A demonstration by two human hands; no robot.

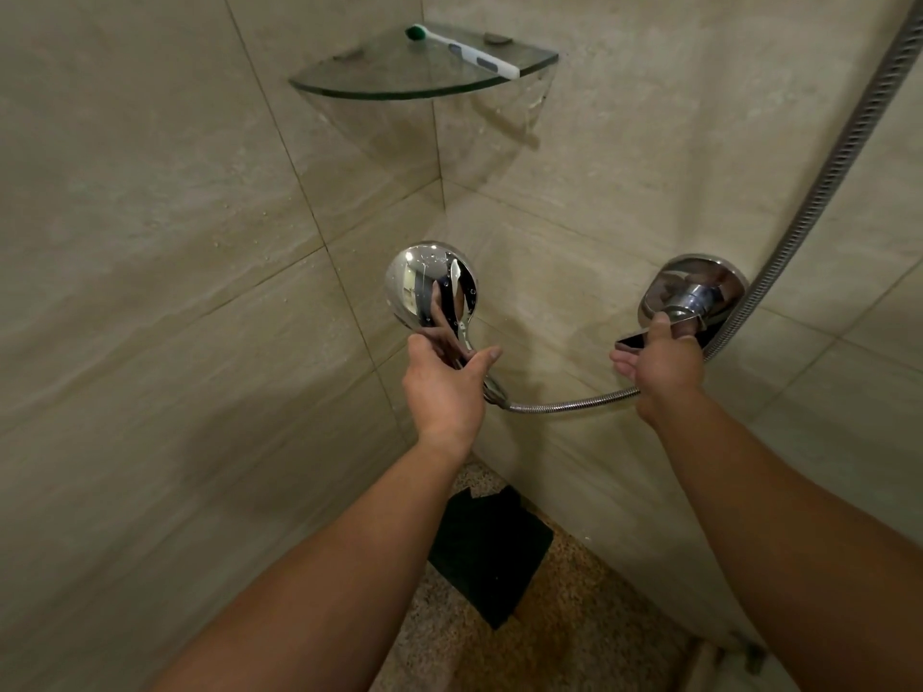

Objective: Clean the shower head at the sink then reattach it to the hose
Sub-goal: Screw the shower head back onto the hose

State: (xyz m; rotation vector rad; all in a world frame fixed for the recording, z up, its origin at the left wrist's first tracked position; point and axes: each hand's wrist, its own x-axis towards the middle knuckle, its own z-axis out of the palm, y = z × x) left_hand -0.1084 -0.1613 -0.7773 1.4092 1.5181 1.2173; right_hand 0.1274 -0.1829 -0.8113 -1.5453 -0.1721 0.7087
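Note:
A chrome shower head (429, 287) is held upright in the shower corner, its shiny back toward me. My left hand (447, 387) grips its handle from below. A ribbed metal hose (564, 406) is joined to the handle's bottom end, curves right behind my right hand and climbs the right wall (844, 157). My right hand (662, 364) holds the lever of the chrome mixer valve (694, 292) on the right wall, thumb on top and fingers curled beneath.
A glass corner shelf (424, 74) above carries a white brush with green bristles (459, 49). A dark green cloth (487, 551) lies on the speckled floor in the corner. Beige tiled walls close in on the left and right.

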